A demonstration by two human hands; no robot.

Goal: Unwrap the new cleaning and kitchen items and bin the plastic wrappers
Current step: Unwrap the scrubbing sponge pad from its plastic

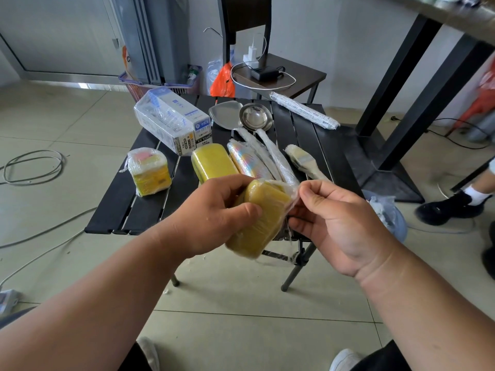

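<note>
Yellow sponge (258,220) in left hand's (214,215) grip

Glossy clear plastic film (290,195) wraps a matt yellow sponge (261,223) — ladle (254,117) polished metal, table (302,124) matt black slats.

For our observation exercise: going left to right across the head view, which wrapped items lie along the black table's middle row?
Wrapped sponge stack → yellow sponge → striped wrapped bundle → wrapped ladle handle → wrapped brush.
</note>
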